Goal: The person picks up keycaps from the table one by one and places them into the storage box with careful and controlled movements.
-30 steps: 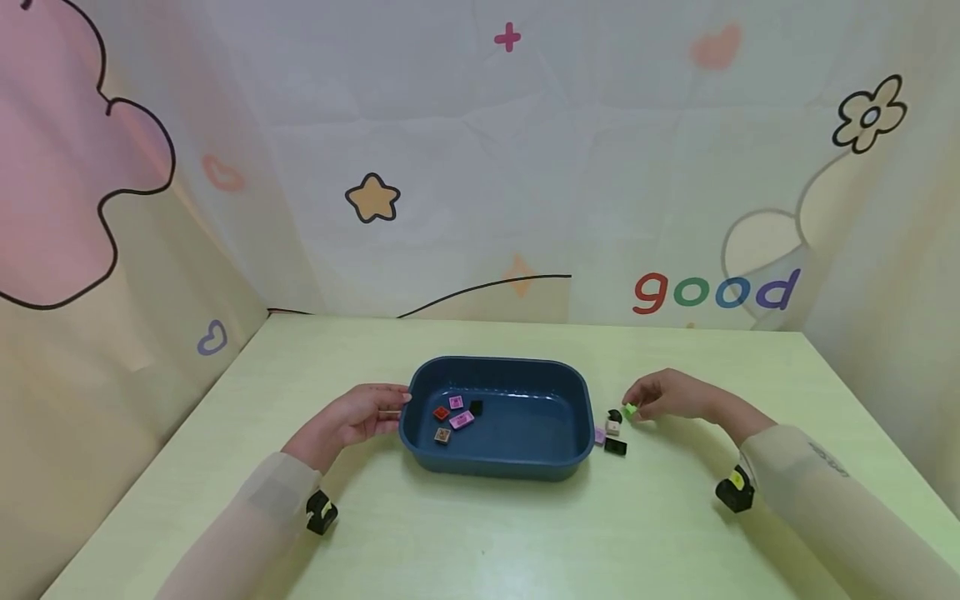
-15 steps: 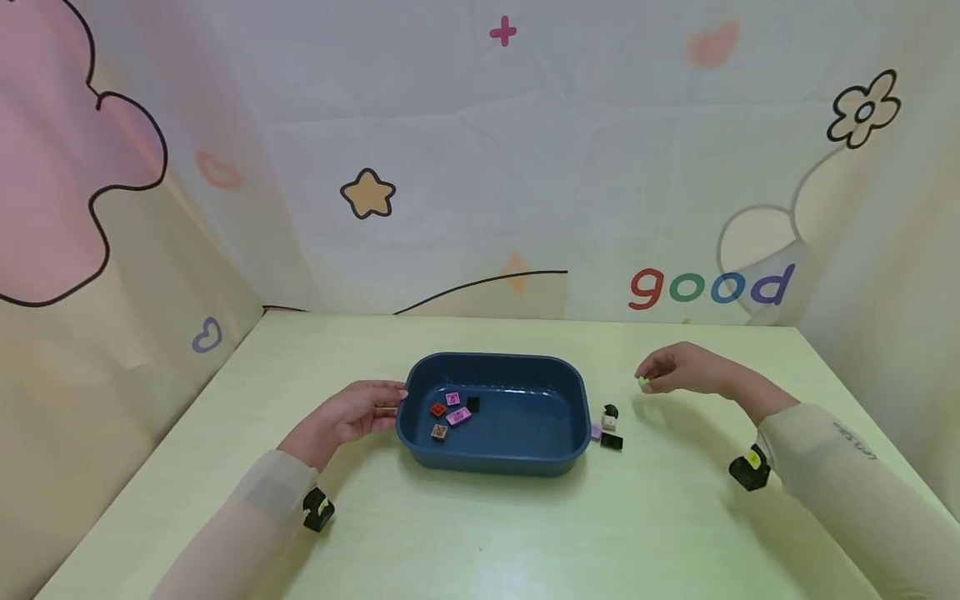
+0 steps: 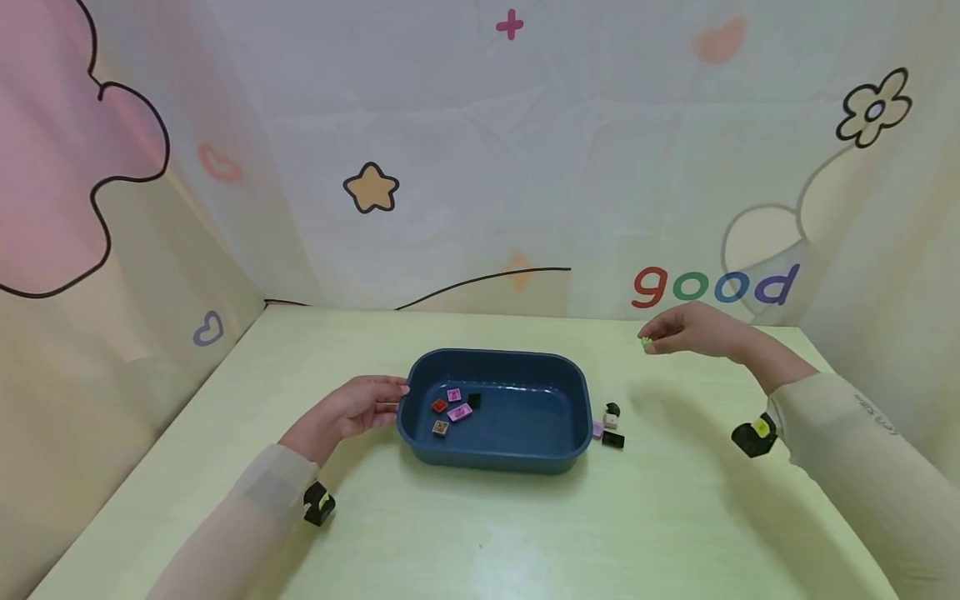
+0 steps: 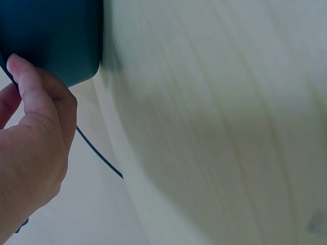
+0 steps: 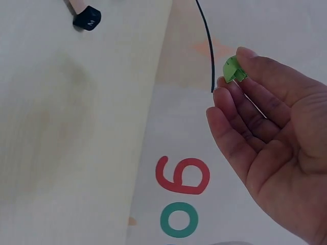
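Note:
My right hand (image 3: pixel 693 329) pinches a small bright green toy brick (image 5: pixel 234 70) between thumb and fingertips, raised above the right back of the table. The right wrist view shows one rounded side on this brick. At the left end of a dark blue plastic tub (image 3: pixel 495 465), my left hand (image 3: pixel 363 406) grips the rim with its fingertips. Inside the tub lie several small pieces: a red one (image 3: pixel 439 406), a tan one (image 3: pixel 440 428), a black one (image 3: pixel 475 401) and two pink ones, the larger a pink brick (image 3: pixel 460 412).
Beside the tub's right end a small group lies on the table (image 3: pixel 480 533): a flat black brick (image 3: pixel 613 440), a pale pink piece (image 3: pixel 611 422), a lilac piece (image 3: pixel 597 429) and a rounded black piece (image 3: pixel 612 409). A printed curtain (image 3: pixel 450 108) stands behind the table.
My right hand has lifted the green brick from beside the loose pieces, moving up and toward the back. My left hand stays at the tub's rim.

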### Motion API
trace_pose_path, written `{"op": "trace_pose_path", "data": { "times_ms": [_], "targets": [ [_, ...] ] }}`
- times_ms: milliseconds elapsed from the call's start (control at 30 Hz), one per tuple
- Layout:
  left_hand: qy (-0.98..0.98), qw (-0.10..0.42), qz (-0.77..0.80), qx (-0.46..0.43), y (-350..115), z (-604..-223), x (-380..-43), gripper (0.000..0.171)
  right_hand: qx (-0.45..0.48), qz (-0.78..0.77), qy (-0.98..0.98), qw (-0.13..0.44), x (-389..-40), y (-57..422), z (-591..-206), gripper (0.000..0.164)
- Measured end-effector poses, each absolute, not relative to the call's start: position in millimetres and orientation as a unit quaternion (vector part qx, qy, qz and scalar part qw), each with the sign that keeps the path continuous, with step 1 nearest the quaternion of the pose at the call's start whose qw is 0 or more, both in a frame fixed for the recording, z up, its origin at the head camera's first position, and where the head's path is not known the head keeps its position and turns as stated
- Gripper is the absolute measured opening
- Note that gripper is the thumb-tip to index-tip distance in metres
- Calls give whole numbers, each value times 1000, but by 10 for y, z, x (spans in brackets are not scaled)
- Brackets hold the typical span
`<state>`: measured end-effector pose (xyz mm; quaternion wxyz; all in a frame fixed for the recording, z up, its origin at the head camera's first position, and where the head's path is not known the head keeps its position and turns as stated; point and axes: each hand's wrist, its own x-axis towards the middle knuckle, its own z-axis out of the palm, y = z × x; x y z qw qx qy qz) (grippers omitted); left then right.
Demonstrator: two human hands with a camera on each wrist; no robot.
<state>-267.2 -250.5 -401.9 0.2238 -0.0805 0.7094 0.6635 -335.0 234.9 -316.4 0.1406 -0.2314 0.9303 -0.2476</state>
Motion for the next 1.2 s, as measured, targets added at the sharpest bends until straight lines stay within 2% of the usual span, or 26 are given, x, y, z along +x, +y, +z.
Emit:
{"op": "trace_pose_path", "data": {
  "times_ms": [267, 700, 1200],
  "targets": [
    [702, 222, 672, -79, -2509, -3983, -2670, 44, -260, -226, 932, 112, -3395, 2220, -2843, 36],
    [697, 221, 678, -73, -2503, -4002, -2647, 47, -282, -201, 933, 102, -3374, 1865, -2358, 34],
    [696, 223, 677, -80, -2492, -3983, -2641, 45, -349, -180, 912, 115, -3337, 1325, -2179, 34]
  ]
}}
